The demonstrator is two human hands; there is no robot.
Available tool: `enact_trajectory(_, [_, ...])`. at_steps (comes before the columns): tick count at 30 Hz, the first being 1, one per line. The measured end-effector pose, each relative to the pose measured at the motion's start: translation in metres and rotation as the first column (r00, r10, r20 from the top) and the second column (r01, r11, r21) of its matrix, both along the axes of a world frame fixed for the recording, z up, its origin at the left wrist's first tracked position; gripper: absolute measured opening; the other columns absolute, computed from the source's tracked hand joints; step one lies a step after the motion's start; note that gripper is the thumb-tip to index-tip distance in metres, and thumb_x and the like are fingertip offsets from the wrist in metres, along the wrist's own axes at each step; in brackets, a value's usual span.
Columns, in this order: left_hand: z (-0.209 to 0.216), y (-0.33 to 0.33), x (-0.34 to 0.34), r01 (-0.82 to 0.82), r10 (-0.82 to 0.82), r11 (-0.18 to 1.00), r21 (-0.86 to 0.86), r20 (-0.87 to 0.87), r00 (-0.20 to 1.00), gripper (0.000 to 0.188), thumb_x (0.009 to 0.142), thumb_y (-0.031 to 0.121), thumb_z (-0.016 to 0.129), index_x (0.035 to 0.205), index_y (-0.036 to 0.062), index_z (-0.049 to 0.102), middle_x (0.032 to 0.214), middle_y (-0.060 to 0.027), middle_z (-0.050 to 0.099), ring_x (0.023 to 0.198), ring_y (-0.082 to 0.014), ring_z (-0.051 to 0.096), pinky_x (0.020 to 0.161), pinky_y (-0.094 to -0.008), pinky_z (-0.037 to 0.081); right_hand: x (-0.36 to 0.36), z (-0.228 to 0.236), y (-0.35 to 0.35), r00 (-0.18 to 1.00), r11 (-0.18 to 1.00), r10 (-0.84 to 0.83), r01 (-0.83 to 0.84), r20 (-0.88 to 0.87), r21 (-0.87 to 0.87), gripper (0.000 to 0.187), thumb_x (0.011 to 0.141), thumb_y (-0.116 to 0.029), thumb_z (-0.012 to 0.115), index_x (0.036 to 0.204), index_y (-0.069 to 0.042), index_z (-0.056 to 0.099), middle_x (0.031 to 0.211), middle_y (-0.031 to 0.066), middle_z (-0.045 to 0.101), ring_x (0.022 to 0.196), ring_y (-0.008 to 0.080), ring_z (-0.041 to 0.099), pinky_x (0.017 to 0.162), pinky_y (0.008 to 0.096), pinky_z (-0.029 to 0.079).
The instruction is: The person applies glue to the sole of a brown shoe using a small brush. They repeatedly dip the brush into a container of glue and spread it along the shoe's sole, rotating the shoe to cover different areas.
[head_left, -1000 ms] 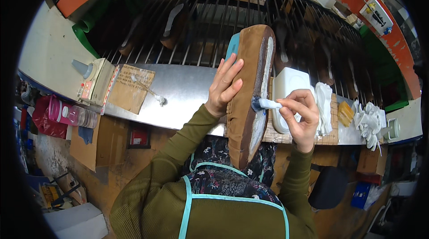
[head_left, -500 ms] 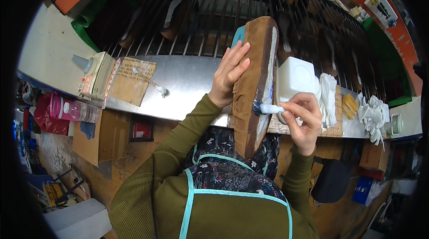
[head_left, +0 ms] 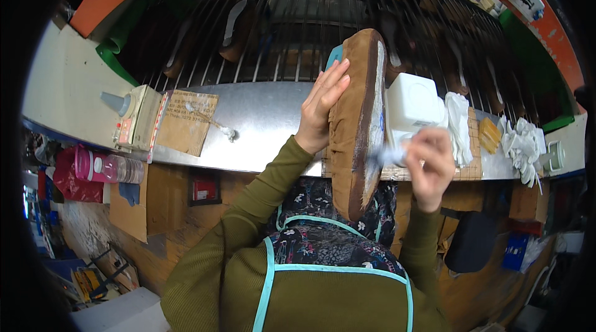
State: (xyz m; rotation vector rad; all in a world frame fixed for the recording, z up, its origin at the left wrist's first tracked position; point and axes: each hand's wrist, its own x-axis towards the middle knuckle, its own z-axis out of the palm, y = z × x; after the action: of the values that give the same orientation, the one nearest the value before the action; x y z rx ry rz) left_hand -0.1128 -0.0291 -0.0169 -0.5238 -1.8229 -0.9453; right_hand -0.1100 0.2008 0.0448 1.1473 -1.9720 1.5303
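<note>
A person holds one long brown suede shoe (head_left: 349, 121) with a darker brown band along its lower edge and a whitish, smeared sole, which is turned toward the right side. The shoe is raised and tilted near upright, in front of the shiny grey metal desk (head_left: 261, 118), and its lower end comes before the dark flowered apron (head_left: 335, 242) with light turquoise edging. The left hand (head_left: 321, 112) is grasping the shoe from its left side, with the fingers laid along the brown upper, just beside a light blue piece (head_left: 334, 56) at the opening. The right hand (head_left: 429, 161) is pinching a small brush with a whitish handle (head_left: 393, 157) between the thumb and the fingers. This brush is blurred; its dark tip is at the sole, but I cannot tell if it touches. Behind the right hand stands a white, square plastic container (head_left: 413, 99), and beside it lies a white fabric glove (head_left: 457, 127). Farther to the right are a yellowish translucent block (head_left: 489, 135) and a heap of crumpled white gloves (head_left: 521, 146). On the left side, a thin stick with a white lumpy end (head_left: 230, 133) lies partly over a flat brown cardboard piece (head_left: 183, 124).
</note>
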Motion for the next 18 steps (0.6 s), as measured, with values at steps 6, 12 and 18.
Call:
enact_trajectory(6, [-0.005, 0.002, -0.002, 0.010, -0.015, 0.998, 0.068, 0.075, 0.997, 0.068, 0.075, 0.013, 0.076, 0.134, 0.0111, 0.041, 0.141, -0.0179, 0.043, 0.130, -0.0380, 0.041, 0.107, -0.0469, 0.036, 0.020, -0.017, -0.013, 0.806, 0.986, -0.074, 0.146, 0.587, -0.076, 0.015, 0.084, -0.007, 0.067, 0.098, 0.000, 0.071, 0.086, 0.0035, 0.054, 0.078, 0.0107, 0.050, 0.068, 0.0225, 0.040])
enact_trajectory(12, [-0.022, -0.013, 0.001, -0.083, 0.078, 0.995, 0.055, 0.095, 0.992, 0.072, 0.071, 0.006, 0.077, 0.134, 0.0095, 0.042, 0.141, -0.0166, 0.043, 0.131, -0.0381, 0.040, 0.106, -0.0447, 0.038, 0.069, -0.010, 0.004, 0.754, 0.996, 0.009, 0.051, 0.657, -0.072, 0.016, 0.083, -0.006, 0.068, 0.096, 0.002, 0.071, 0.087, 0.0046, 0.054, 0.079, 0.0113, 0.050, 0.068, 0.0222, 0.040])
enact_trajectory(18, [-0.018, -0.015, 0.006, -0.158, 0.157, 0.987, -0.004, 0.128, 0.979, 0.077, 0.068, 0.009, 0.079, 0.135, 0.0127, 0.042, 0.142, -0.0140, 0.043, 0.132, -0.0372, 0.038, 0.107, -0.0484, 0.033, 0.077, -0.016, -0.007, 0.810, 0.988, -0.116, 0.154, 0.574, -0.018, 0.016, 0.083, -0.004, 0.069, 0.097, 0.002, 0.070, 0.086, 0.0043, 0.053, 0.074, 0.0099, 0.050, 0.063, 0.0214, 0.041])
